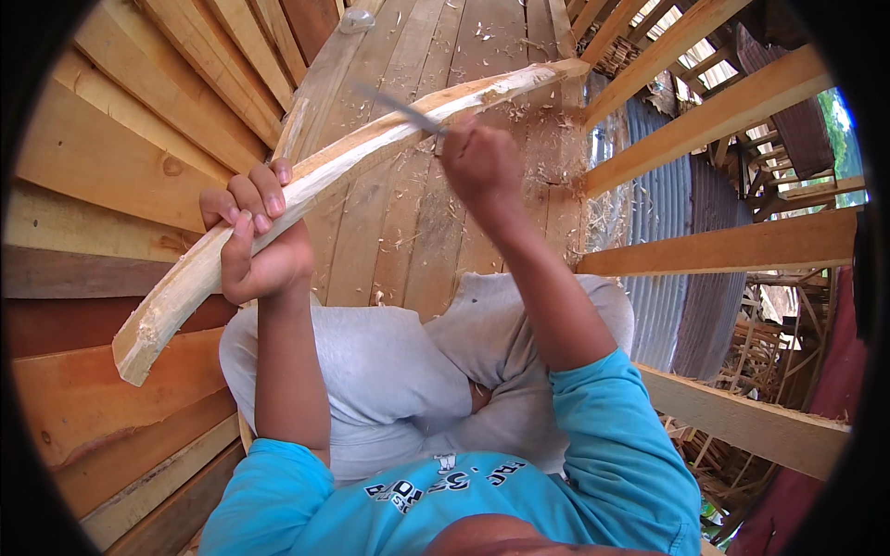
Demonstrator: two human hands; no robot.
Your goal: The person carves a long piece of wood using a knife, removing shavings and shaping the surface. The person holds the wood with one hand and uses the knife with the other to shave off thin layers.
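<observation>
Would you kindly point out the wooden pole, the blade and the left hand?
Wooden pole (345, 162): head view, on its pale middle.
Blade (409, 111): head view, midway along its length.
Left hand (278, 259): head view, near the thumb's base.

Clothing and bare forearms of my own body, seen from above
I wear a bright turquoise shirt (519, 505) with short, loose sleeves (612, 408) ending near the elbows and black-and-white lettering (405, 494) across the chest; my trousers (371, 357) are pale grey, creased, with one small dark spot (475, 299); my left hand (269, 236) and right hand (482, 171) are ungloved, the forearms (292, 366) uncovered
</observation>
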